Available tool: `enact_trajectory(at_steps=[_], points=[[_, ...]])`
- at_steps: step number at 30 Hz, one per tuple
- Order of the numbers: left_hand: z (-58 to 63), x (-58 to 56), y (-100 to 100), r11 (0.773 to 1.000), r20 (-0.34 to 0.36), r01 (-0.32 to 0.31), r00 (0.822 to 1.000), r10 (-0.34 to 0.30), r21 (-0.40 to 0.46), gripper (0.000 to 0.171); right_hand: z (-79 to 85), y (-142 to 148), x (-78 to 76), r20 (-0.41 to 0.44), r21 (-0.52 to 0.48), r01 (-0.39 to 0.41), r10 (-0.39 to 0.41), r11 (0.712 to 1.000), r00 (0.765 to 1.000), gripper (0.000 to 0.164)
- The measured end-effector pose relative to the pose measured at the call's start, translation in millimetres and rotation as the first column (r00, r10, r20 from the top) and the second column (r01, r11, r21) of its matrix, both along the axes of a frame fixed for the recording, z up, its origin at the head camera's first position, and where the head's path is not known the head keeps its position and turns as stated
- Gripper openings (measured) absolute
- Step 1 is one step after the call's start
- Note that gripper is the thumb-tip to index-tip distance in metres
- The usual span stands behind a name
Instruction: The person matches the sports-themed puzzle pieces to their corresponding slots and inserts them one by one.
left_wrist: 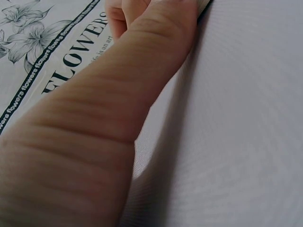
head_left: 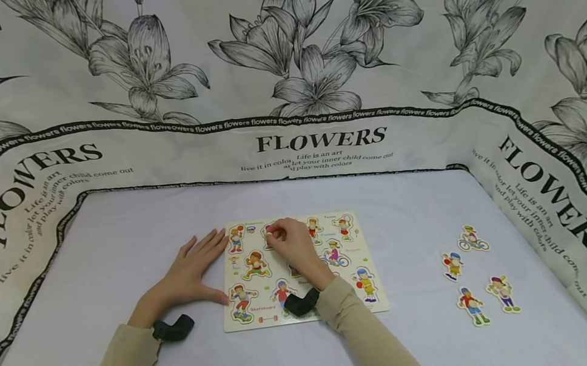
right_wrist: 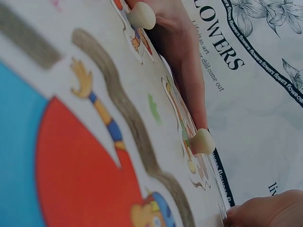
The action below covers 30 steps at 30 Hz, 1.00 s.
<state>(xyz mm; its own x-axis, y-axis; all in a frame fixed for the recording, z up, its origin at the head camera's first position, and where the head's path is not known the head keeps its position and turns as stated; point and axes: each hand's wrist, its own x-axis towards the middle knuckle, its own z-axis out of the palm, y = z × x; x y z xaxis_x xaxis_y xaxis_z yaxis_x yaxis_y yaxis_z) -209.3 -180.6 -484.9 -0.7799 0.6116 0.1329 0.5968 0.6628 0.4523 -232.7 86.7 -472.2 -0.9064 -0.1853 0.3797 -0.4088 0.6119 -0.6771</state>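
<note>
Right hand (head_left: 295,244): thumb and finger narrowed in a pinch on a figure piece (head_left: 266,242), toward 11 o'clock on the puzzle board (head_left: 358,260). Left hand (head_left: 194,271) spread wide at the board's 9 o'clock edge.
Handling (judged): piece light, stiff, thin; pinch at the knob, which may be slick.
Board as container: two seated pieces (right_wrist: 186,135) show pale knobs (right_wrist: 202,142); other recesses uncertain.
Four loose pieces (head_left: 472,306): worktop (head_left: 412,339), 3 to 4 o'clock.

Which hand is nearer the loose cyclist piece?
Right: the right hand is over the board, left of the cyclist piece; the left hand is farther, at the board's left edge.
</note>
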Motion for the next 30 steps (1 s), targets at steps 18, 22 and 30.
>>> enact_trajectory(at_steps=[18,22,30], points=[[-0.5,0.0,0,1.0,-0.005,0.002,1.0,-0.002,0.001,0.13,12.6,12,-1.9,0.286,-0.051,-0.067,0.079,0.996,0.955,0.016],[-0.9,-0.1,0,1.0,-0.007,0.003,1.0,-0.003,0.0,0.13,14.9,19,-2.4,0.289,-0.092,-0.043,0.068,0.995,0.955,0.016],[-1.7,-0.2,0,1.0,0.001,-0.001,1.0,0.001,-0.005,0.131,17.4,35,-3.3,0.245,-0.118,0.012,0.017,0.993,0.969,0.015]])
